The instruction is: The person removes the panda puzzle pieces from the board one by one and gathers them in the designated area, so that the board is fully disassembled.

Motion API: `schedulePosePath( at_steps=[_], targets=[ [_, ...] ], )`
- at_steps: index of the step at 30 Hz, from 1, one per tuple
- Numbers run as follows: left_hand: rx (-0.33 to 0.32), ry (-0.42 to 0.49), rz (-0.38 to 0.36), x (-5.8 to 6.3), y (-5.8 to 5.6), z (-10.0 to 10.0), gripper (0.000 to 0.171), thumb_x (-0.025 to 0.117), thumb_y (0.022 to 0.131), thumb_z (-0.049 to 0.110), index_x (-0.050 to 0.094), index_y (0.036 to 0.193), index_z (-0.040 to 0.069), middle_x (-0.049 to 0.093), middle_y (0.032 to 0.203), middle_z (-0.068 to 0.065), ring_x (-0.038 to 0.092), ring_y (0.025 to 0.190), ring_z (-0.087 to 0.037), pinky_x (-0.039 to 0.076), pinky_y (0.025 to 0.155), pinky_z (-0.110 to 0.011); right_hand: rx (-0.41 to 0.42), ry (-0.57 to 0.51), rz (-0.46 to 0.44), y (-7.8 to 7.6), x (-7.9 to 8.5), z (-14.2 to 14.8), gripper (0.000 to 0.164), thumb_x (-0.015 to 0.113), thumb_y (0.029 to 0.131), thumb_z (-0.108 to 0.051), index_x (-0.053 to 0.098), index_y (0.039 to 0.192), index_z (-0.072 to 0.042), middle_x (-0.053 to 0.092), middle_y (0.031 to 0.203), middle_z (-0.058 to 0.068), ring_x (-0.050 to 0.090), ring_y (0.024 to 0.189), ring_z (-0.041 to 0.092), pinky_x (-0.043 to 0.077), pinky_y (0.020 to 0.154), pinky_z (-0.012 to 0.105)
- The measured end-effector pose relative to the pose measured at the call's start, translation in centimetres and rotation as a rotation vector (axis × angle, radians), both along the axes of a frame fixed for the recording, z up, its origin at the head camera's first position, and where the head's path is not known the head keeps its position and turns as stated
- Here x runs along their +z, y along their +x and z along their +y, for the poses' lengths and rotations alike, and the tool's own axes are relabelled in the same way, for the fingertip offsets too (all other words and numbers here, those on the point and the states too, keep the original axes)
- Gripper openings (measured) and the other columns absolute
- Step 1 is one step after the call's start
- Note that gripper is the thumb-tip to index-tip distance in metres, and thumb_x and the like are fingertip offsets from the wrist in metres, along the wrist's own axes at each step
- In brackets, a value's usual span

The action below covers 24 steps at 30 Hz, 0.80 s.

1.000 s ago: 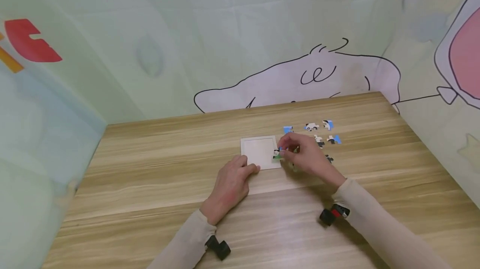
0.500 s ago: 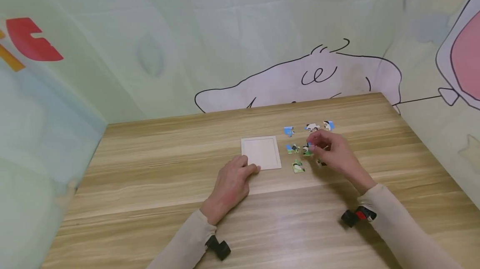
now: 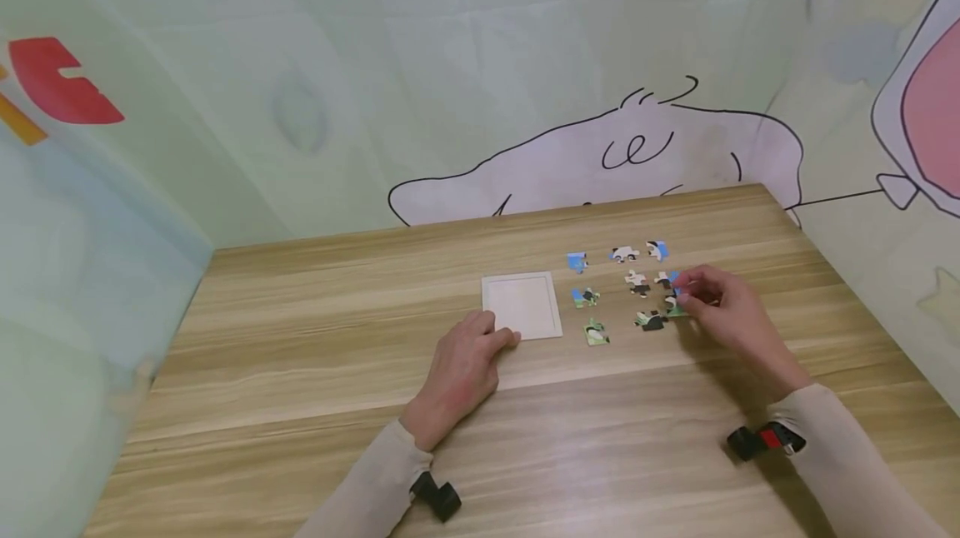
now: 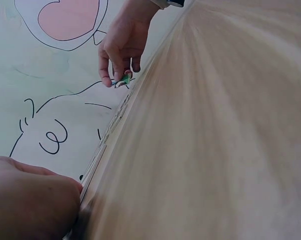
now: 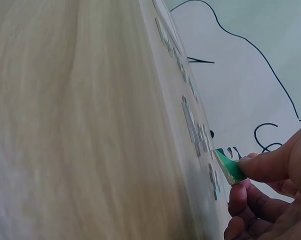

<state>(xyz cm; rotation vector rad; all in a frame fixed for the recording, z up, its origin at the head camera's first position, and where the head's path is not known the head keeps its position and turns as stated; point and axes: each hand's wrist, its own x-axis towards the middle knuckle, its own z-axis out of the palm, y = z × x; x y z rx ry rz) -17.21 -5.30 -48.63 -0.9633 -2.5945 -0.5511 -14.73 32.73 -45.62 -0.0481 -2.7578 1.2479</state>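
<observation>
A white square puzzle tray (image 3: pixel 521 305) lies on the wooden table. My left hand (image 3: pixel 461 367) holds its near left corner, with the thumb along the near edge and bent fingers at the left side. My right hand (image 3: pixel 731 313) pinches a puzzle piece (image 3: pixel 677 306) between thumb and fingertips, above the table at the right end of the loose pieces. In the right wrist view the green part of that puzzle piece (image 5: pixel 231 169) shows, tilted, under the thumb. The left wrist view shows the right hand (image 4: pixel 124 45) from across the table; there the left hand's fingertips are mostly hidden.
Several panda puzzle pieces lie apart right of the tray: a blue one (image 3: pixel 577 261), a panda-face one (image 3: pixel 624 254), a green one (image 3: pixel 596 332) and a black-and-green one (image 3: pixel 650 321) among them. A printed cloth (image 3: pixel 525 105) hangs behind the table's far edge.
My right hand has carried the pinched puzzle piece rightward, from beside the tray across the loose pieces to their right end. The left hand and tray have stayed in place.
</observation>
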Motion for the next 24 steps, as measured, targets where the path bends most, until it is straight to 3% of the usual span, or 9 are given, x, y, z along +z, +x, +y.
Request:
schedulePosePath(
  at_steps=[5, 12, 24],
  targets=[
    [0.008, -0.006, 0.001, -0.10, -0.02, -0.11, 0.027, 0.076, 0.091, -0.002, 0.086, 0.103, 0.020, 0.051, 0.076, 0.002, 0.044, 0.072, -0.012, 0.037, 0.062, -0.022, 0.003, 0.042, 0.003, 0.18, -0.36, 0.78, 0.019, 0.069, 0.102, -0.007, 0.071, 0.119, 0.002, 0.076, 0.108, 0.022, 0.058, 0.081, -0.004, 0.048, 0.068, 0.018],
    [0.009, -0.004, -0.005, -0.01, 0.02, -0.20, 0.025, 0.077, 0.091, 0.000, 0.086, 0.103, 0.020, 0.050, 0.076, 0.003, 0.042, 0.072, -0.011, 0.036, 0.062, -0.021, 0.012, 0.110, -0.028, 0.12, -0.51, 0.79, 0.017, 0.069, 0.100, -0.004, 0.071, 0.116, 0.002, 0.073, 0.102, 0.019, 0.057, 0.079, 0.004, 0.049, 0.063, 0.022],
    [0.008, 0.001, 0.001, 0.04, 0.02, -0.31, 0.021, 0.077, 0.093, 0.003, 0.086, 0.102, 0.019, 0.049, 0.075, 0.002, 0.040, 0.072, -0.011, 0.033, 0.062, -0.021, 0.017, 0.203, -0.046, -0.40, -0.64, 0.26, 0.016, 0.071, 0.097, -0.004, 0.071, 0.113, -0.001, 0.074, 0.101, 0.017, 0.059, 0.083, 0.018, 0.044, 0.070, 0.024]
  ],
)
